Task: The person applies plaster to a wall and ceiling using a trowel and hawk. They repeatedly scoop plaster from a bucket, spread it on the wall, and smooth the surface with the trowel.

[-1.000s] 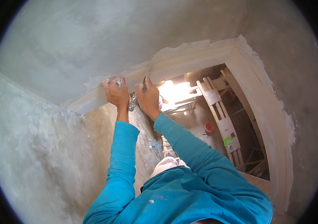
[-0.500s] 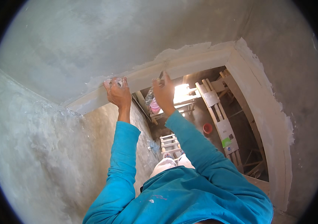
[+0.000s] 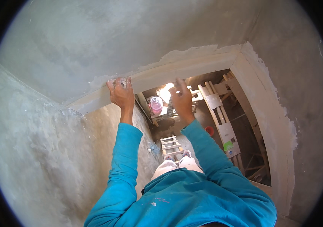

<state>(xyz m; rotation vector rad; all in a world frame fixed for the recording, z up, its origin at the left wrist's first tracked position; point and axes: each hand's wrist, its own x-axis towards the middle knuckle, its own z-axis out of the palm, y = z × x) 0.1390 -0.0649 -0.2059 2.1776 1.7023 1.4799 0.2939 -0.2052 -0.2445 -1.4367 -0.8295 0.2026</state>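
Head view looks down on an opening framed by a pale coated band [image 3: 191, 62], which runs along the upper edge between the grey upper wall [image 3: 131, 38] and the gap and turns down the side as the right-hand strip [image 3: 260, 94]. Judging by how this coat lies, the work seems well advanced: it reads as continuous along the top, round the corner and down the side, and its inner faces look fairly even. Less finished, it appears, are the outer margins, which stop in ragged, unblended edges against the grey, and a thin dark line [image 3: 287, 162] low on the strip; toward the far left end the coat meets the rough left wall [image 3: 28, 132]. The left hand [image 3: 122, 92] is bunched narrow against the band's lower left part, its fingertips whitened; whether it grips something pale or only presses there, I cannot tell. The right hand [image 3: 181, 99], blurred, is curled around a dark tool [image 3: 170, 108] beneath the band's middle, seemingly apart from the coat; the tool's working end cannot be made out. Below, through the opening, are a pink container [image 3: 156, 104], a wooden ladder [image 3: 171, 143] by the person's feet, a red bucket [image 3: 209, 131] partly behind the right sleeve [image 3: 208, 145], and a pole-and-board platform [image 3: 227, 136].
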